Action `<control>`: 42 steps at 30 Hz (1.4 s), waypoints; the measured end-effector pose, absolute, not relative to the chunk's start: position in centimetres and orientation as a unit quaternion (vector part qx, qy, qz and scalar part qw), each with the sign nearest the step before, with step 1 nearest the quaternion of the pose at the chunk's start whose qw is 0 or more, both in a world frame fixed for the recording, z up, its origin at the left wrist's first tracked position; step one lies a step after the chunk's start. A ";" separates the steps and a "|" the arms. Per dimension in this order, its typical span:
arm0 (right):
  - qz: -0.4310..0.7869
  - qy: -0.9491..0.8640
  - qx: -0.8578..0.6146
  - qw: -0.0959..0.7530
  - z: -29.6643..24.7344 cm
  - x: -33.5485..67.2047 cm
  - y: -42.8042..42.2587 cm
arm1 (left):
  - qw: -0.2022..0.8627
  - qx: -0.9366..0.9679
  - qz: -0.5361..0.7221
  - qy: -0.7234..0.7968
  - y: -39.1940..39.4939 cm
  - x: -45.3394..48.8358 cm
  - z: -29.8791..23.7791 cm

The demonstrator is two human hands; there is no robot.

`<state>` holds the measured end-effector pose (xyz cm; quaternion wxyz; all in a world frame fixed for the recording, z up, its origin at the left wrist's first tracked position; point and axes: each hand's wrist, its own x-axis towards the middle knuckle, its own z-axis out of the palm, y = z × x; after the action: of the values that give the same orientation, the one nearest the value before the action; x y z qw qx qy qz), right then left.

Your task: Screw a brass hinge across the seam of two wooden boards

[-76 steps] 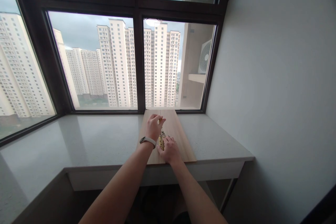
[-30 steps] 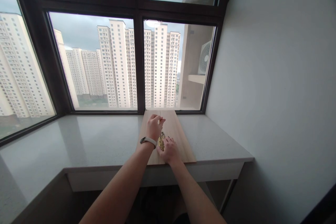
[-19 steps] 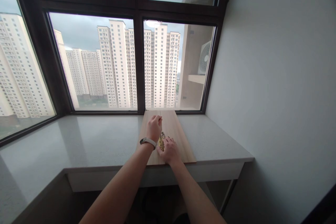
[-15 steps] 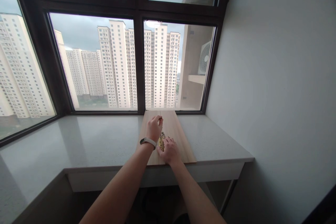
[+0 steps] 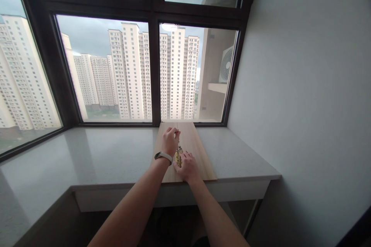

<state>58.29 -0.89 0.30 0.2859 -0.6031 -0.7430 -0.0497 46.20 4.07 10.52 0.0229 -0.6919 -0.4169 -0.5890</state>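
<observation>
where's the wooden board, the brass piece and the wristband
wooden board [image 5: 202, 158]: head view, bare top near its right edge.
brass piece [image 5: 179, 159]: head view, its shiny middle.
wristband [image 5: 163, 156]: head view, the pale strap across the wrist.

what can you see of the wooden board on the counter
The wooden board is a thin, long rectangle of pale wood with a light grain. It lies flat on the white speckled counter. Its near end sits at the counter's front edge and its far end reaches the dark window frame. The right hand rests on its near part, holding a small brass-coloured piece against it. The left hand pinches a thin tool just above it.
</observation>
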 end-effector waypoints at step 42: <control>-0.043 -0.742 -0.606 0.284 0.2 58.2 -0.7 | 0.011 -0.685 -0.595 -0.420 4.2 46.5 10.3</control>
<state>58.24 -0.71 0.15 0.2838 -0.6065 -0.7415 -0.0427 46.48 4.21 10.35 0.0107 -0.6853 -0.4198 -0.5950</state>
